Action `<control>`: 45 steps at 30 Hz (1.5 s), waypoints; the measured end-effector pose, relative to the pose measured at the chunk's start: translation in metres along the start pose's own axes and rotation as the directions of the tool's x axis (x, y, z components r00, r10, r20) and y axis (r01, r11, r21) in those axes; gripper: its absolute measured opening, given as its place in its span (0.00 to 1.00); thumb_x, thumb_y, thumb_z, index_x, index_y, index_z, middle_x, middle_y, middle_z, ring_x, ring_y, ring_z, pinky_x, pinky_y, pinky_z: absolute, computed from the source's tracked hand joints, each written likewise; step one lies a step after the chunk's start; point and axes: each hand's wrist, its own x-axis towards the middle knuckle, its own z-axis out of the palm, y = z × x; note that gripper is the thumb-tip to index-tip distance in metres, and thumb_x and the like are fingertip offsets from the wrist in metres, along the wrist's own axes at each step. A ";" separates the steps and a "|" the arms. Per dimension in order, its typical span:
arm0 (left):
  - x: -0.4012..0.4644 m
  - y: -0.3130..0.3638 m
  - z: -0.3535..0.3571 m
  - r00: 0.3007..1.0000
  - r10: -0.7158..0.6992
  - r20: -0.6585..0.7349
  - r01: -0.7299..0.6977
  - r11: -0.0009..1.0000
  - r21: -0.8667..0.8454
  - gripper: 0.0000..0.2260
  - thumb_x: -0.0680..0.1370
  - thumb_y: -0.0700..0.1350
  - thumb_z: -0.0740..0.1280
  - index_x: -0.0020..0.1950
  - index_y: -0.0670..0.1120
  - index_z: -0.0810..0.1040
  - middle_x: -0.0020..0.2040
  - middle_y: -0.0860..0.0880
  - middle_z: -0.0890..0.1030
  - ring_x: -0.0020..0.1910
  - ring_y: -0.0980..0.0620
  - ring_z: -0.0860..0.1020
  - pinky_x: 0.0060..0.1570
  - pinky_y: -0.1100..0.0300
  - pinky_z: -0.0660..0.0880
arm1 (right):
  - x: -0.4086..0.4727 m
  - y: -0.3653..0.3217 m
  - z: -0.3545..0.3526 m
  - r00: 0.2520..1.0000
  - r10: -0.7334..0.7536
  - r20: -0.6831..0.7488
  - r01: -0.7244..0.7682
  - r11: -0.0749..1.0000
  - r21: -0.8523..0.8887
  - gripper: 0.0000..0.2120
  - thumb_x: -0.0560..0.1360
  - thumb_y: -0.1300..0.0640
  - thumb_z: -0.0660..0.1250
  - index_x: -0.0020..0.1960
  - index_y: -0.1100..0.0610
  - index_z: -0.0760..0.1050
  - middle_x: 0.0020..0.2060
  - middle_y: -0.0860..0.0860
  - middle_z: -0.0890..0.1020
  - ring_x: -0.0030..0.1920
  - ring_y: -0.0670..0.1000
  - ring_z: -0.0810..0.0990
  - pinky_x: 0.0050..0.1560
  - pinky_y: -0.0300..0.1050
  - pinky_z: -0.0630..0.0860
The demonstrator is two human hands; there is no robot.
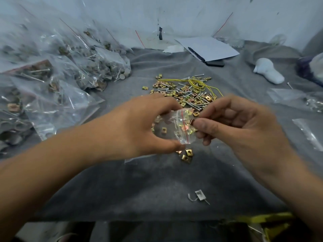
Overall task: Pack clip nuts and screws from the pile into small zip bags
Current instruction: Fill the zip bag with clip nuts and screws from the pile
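1. Work surface: a grey cloth (157, 186) covers the table in front of the person.
2. Left hand (139, 126): curled, with the thumb below and the fingers above. It pinches the left side of a small zip bag (181, 126) and holds the bag above the cloth.
3. Small zip bag: clear plastic with a red line running down near its right edge. Brass-coloured clip nuts are visible through the plastic. The view is blurred here, so their number cannot be told.
4. Right hand (239, 123): fingers curled. The thumb and forefinger pinch a clip nut (192, 121) at the right edge of the bag, touching the plastic. Whether the nut is inside the bag opening cannot be told.
5. Pile (185, 91): loose clip nuts and silver screws lie on the cloth just beyond both hands. A yellow wire (197, 83) loops across the far side of the pile.
6. Stray clip nuts (187, 154): a few lie on the cloth directly below the bag.
7. Filled bags (57, 75): a heap of clear bags containing screws and nuts occupies the left side of the cloth.
8. Empty bags (312, 133): flat clear bags lie at the right edge.
9. White paper (209, 47): it lies at the far side, behind the pile.
10. White object (269, 71): it rests far right, well apart from the pile.
11. Metal tag (200, 195): a small grey piece lies alone on the near cloth.
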 end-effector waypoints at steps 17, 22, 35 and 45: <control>0.002 -0.010 -0.005 0.994 -0.109 -0.023 0.097 0.947 -0.307 0.24 0.70 0.67 0.75 0.62 0.57 0.80 0.56 0.58 0.85 0.55 0.58 0.84 0.59 0.47 0.81 | -0.004 0.001 -0.001 0.980 -0.125 -0.158 0.039 0.888 -0.458 0.04 0.80 0.53 0.74 0.53 0.46 0.81 0.46 0.46 0.85 0.42 0.52 0.84 0.40 0.53 0.83; 0.005 -0.015 -0.013 0.979 -0.176 -0.103 0.062 0.736 -0.674 0.14 0.74 0.56 0.77 0.58 0.55 0.85 0.57 0.52 0.87 0.59 0.52 0.84 0.60 0.51 0.80 | -0.004 0.008 0.007 0.979 0.014 0.204 0.137 0.695 -0.706 0.10 0.75 0.42 0.71 0.52 0.44 0.85 0.46 0.39 0.81 0.50 0.42 0.80 0.50 0.37 0.76; 0.005 -0.019 -0.029 0.994 -0.099 -0.044 -0.057 -0.132 -0.990 0.32 0.80 0.70 0.58 0.79 0.53 0.70 0.66 0.40 0.77 0.72 0.40 0.74 0.74 0.33 0.64 | -0.005 0.010 0.011 0.972 0.037 0.234 0.127 0.752 -0.647 0.04 0.74 0.45 0.73 0.47 0.39 0.79 0.49 0.40 0.80 0.52 0.44 0.81 0.49 0.37 0.75; 0.003 -0.017 -0.038 0.998 -0.018 -0.068 -0.069 -0.129 -0.989 0.34 0.81 0.71 0.54 0.79 0.50 0.70 0.63 0.40 0.77 0.65 0.41 0.76 0.70 0.36 0.69 | -0.002 0.016 0.009 0.997 0.031 0.067 -0.013 0.969 -0.247 0.10 0.75 0.54 0.74 0.56 0.49 0.82 0.45 0.52 0.86 0.45 0.53 0.85 0.45 0.43 0.81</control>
